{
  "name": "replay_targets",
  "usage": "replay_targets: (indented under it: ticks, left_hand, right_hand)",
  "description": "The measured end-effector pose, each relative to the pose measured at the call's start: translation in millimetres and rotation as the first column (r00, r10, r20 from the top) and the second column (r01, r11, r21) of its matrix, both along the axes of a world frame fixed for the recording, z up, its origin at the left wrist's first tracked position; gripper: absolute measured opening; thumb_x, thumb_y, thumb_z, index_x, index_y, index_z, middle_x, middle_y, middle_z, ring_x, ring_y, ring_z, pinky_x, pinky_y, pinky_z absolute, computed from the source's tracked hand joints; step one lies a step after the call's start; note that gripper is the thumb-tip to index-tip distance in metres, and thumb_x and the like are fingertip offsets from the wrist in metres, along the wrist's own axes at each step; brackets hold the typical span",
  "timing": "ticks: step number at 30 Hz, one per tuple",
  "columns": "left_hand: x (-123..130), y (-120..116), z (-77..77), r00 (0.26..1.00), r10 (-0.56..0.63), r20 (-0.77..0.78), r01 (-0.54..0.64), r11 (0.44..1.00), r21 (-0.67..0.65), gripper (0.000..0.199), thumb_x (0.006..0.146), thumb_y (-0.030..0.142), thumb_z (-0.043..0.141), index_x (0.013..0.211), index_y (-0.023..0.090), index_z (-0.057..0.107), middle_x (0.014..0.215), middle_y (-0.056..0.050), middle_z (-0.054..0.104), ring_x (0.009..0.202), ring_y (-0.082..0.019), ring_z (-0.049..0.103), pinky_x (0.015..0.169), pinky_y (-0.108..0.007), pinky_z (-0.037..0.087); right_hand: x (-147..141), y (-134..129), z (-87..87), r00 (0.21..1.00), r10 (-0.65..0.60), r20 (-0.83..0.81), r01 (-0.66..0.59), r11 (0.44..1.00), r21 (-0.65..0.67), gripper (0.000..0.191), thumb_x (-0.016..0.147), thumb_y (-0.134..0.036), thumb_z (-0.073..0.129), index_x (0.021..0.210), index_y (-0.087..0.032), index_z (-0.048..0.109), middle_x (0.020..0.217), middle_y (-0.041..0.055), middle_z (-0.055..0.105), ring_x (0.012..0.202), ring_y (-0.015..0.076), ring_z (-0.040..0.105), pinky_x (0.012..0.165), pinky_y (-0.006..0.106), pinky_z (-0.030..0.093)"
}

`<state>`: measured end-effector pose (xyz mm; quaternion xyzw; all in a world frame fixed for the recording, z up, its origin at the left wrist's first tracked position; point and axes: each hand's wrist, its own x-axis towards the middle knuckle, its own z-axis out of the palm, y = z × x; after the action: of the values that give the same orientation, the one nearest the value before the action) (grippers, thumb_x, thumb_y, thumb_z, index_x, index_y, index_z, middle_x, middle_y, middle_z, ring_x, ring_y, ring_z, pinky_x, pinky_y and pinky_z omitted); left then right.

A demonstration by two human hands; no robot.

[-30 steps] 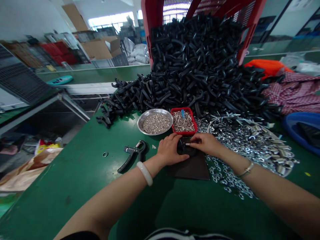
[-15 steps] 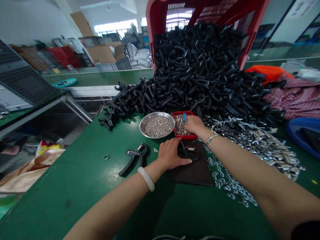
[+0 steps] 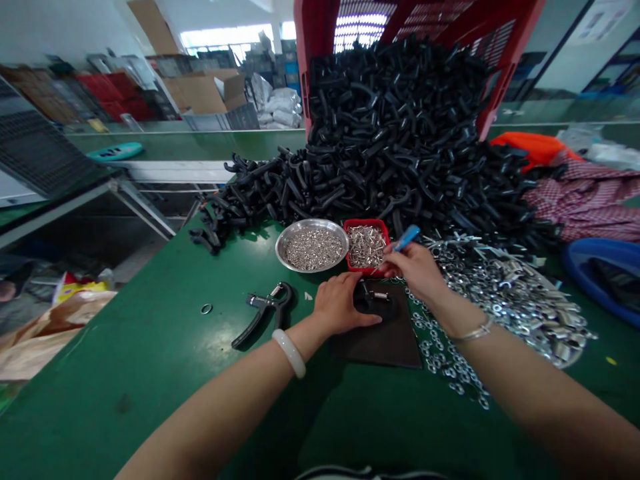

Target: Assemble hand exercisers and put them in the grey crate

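My left hand (image 3: 343, 303) is closed on a black hand grip strengthener (image 3: 373, 307), holding it down on a dark square mat (image 3: 383, 347). A small spring shows at the strengthener's top; the hand covers part of it. Just right of the red box (image 3: 386, 233) of small metal pins, my right hand (image 3: 417, 270) pinches a slim blue-handled tool (image 3: 407, 237). Something thin and metallic points down-left from these fingertips, too small to make out. Another hand grip strengthener (image 3: 270, 307) lies on the green table, left of my left hand.
A steel bowl (image 3: 280, 257) of small metal parts stands beside the red box. Behind, black handles (image 3: 390, 127) spill from a red crate (image 3: 303, 67). Loose metal parts (image 3: 520, 300) spread at right, near a blue basin (image 3: 575, 267). A metal ring (image 3: 206, 309) lies at left.
My right hand has come out of the red box, moving right and toward me with the blue-handled tool. My left hand stays on the strengthener. The whole view has shifted slightly.
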<state>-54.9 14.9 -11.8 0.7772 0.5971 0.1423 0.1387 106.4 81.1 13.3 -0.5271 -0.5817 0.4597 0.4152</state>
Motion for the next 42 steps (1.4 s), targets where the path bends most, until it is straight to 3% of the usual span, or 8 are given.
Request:
replay_targets:
  ticks: [2,4,8,15,22,34,39,42]
  left_hand:
    - [-0.2,-0.2,-1.5,1.0,0.006,0.013,-0.006,1.0,0.01,0.089,0.054,0.069,0.058,0.127,0.022,0.037,0.123,-0.008,0.05,0.109,-0.027,0.048,0.09,-0.042,0.039]
    - [-0.2,-0.1,-2.1,1.0,0.008,0.017,-0.009,1.0,0.013,0.09,0.054,0.069,0.058,0.127,0.021,0.038,0.124,-0.008,0.05,0.109,-0.027,0.048,0.091,-0.041,0.038]
    - [0.5,0.6,-0.3,1.0,0.013,0.001,-0.013,1.0,0.002,0.09,0.053,0.068,0.059,0.128,0.021,0.038,0.126,-0.009,0.049,0.111,-0.027,0.047,0.092,-0.042,0.038]
    - [1.0,1.0,0.3,1.0,0.009,-0.011,-0.009,1.0,-0.002,0.091,0.054,0.068,0.059,0.128,0.021,0.037,0.127,-0.008,0.048,0.11,-0.027,0.047,0.092,-0.042,0.038]
    - [1.1,1.0,-1.1,1.0,0.015,0.016,-0.015,1.0,0.0,0.09,0.053,0.068,0.06,0.127,0.022,0.039,0.126,-0.008,0.049,0.109,-0.028,0.048,0.092,-0.042,0.038]
    - [0.1,1.8,-3.9,1.0,0.011,0.002,-0.011,1.0,0.007,0.092,0.052,0.07,0.059,0.127,0.02,0.039,0.127,-0.008,0.048,0.109,-0.028,0.048,0.092,-0.041,0.039]
    - [1.0,2.0,-2.6,1.0,0.005,-0.02,-0.005,1.0,-0.006,0.092,0.054,0.07,0.058,0.128,0.02,0.038,0.127,-0.009,0.048,0.109,-0.028,0.048,0.091,-0.042,0.038]
    - [1.4,1.9,-1.4,0.999,0.001,-0.033,-0.001,1.0,-0.009,0.091,0.054,0.069,0.059,0.129,0.02,0.037,0.126,-0.009,0.047,0.109,-0.028,0.047,0.091,-0.041,0.039]
  right_hand:
    - [5.5,-25.7,-9.2,0.997,0.045,-0.057,-0.045,0.999,-0.009,0.019,0.07,-0.031,0.057,0.082,-0.017,0.051,0.068,0.0027,0.062,0.062,0.0155,0.062,0.057,0.028,0.053]
    - [9.4,-45.6,-19.2,0.995,0.096,0.005,-0.096,0.995,0.028,0.021,0.073,-0.035,0.057,0.086,-0.019,0.051,0.077,0.0043,0.064,0.07,0.0174,0.063,0.067,0.033,0.054]
    - [10.9,-62.1,-32.1,0.996,0.09,-0.004,-0.09,0.993,0.081,0.025,0.078,-0.043,0.053,0.088,-0.021,0.047,0.086,0.0064,0.063,0.079,0.0195,0.063,0.076,0.036,0.053]
    - [6.4,-61.2,-36.1,0.998,0.018,-0.066,-0.013,0.997,0.076,0.033,0.076,-0.051,0.053,0.089,-0.022,0.042,0.088,0.0064,0.06,0.077,0.0203,0.063,0.068,0.035,0.056]
    - [8.9,-63.4,-33.2,0.994,-0.001,0.113,-0.021,0.981,0.193,0.027,0.081,-0.047,0.048,0.088,-0.021,0.047,0.088,0.0079,0.06,0.079,0.0205,0.063,0.066,0.034,0.055]
    - [5.6,-65.1,-35.9,0.991,0.001,0.137,-0.033,0.971,0.236,0.022,0.082,-0.042,0.048,0.086,-0.02,0.049,0.087,0.0079,0.06,0.077,0.0196,0.063,0.069,0.033,0.055]
    - [3.7,-61.5,-35.9,0.999,0.001,0.04,-0.009,0.979,0.202,0.024,0.078,-0.042,0.054,0.086,-0.02,0.049,0.083,0.0058,0.061,0.071,0.0191,0.064,0.061,0.033,0.056]
    - [2.9,-56.8,-33.7,0.99,-0.04,-0.136,0.045,0.998,0.032,0.025,0.075,-0.039,0.059,0.085,-0.019,0.047,0.078,0.0035,0.061,0.068,0.0171,0.064,0.059,0.031,0.056]
